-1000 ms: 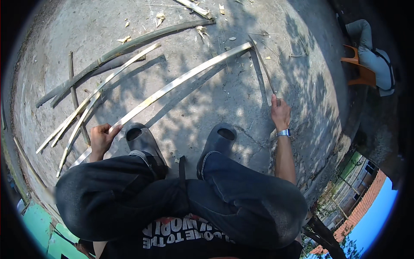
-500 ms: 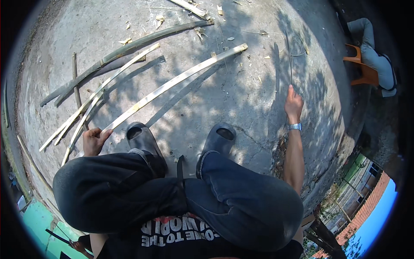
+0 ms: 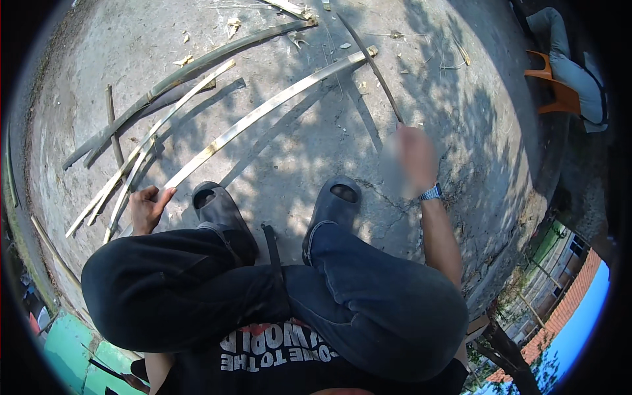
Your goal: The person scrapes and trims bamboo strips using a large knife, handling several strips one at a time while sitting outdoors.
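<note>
Biggest risk: the long pale bamboo strip [image 3: 263,113] under my left hand [image 3: 146,208] could spring or slide on the concrete ground [image 3: 316,151], since only its near end is pinned by me, just beside my left clog [image 3: 220,212].
Next risk: the thin dark blade [image 3: 372,62] in my right hand [image 3: 415,158] points out across the strip's far end; a swing could glance off it.
Smaller risk: loose split strips [image 3: 125,174] and shavings [image 3: 232,26] lie near my feet.
Left grip: fingers curled down on the strip's near end; whether they close around it I cannot tell.
Right grip: clenched on the blade's handle, though the hand is blurred.
Hidden: the strip's near tip, behind my knee [image 3: 164,289].
Cut off: a seated person on an orange chair [image 3: 550,85] at the rim.
</note>
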{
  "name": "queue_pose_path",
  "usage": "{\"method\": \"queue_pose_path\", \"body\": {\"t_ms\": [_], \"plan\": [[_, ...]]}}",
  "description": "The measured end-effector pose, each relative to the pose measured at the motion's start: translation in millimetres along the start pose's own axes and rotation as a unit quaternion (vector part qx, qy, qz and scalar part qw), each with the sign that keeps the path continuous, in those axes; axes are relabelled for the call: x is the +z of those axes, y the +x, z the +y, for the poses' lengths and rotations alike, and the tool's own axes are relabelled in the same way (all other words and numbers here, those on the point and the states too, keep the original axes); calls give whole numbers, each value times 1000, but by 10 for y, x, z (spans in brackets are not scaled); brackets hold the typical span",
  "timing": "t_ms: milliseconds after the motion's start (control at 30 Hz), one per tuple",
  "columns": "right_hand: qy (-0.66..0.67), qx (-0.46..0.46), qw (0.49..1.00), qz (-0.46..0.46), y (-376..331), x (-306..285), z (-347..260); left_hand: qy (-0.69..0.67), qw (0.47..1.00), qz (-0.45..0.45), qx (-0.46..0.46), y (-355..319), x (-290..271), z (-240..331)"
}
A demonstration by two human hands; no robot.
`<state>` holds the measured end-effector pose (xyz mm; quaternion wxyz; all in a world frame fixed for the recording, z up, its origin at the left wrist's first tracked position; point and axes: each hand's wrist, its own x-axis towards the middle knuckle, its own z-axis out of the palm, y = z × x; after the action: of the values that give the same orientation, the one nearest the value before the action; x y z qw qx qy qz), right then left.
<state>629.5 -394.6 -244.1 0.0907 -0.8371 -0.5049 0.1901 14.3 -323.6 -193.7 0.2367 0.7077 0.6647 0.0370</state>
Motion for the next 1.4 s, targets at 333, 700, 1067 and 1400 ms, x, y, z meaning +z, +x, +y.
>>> {"method": "queue_pose_path", "body": {"t_ms": [333, 700, 1067, 1400], "plan": [[-30, -11, 999, 42, 348, 194, 696, -62, 998, -19, -17, 123, 171, -86], [-90, 49, 994, 31, 462, 25, 610, -16, 998, -16, 61, 131, 152, -132], [-55, -49, 995, 62, 280, 137, 823, -25, 999, -21, 42, 64, 203, -311], [-3, -58, 996, 63, 183, 282, 666, -12, 999, -46, 2, 34, -6, -352]]}}
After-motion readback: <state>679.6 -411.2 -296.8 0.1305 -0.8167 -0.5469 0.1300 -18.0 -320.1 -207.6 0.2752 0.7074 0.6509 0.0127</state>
